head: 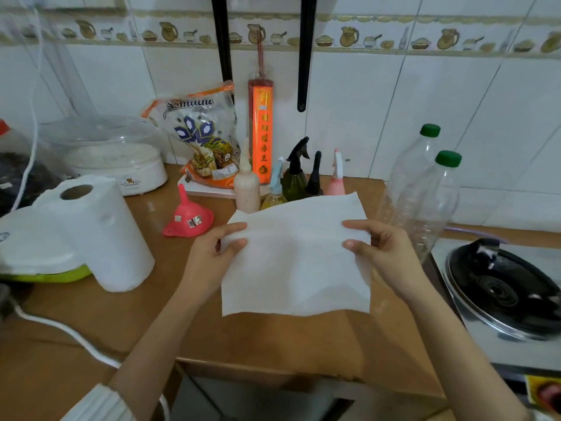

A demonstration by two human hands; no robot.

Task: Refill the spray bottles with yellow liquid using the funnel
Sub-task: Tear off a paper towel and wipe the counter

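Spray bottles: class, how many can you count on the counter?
4, in a row behind the paper towel: blue-topped, green, small black, pink. The sheet may hide others.

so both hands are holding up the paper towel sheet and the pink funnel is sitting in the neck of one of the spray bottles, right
Not quite. The head view shows the left hand and right hand holding the paper towel sheet, but the pink funnel is not in a bottle neck. It rests upside down on the counter, left of the spray bottles.
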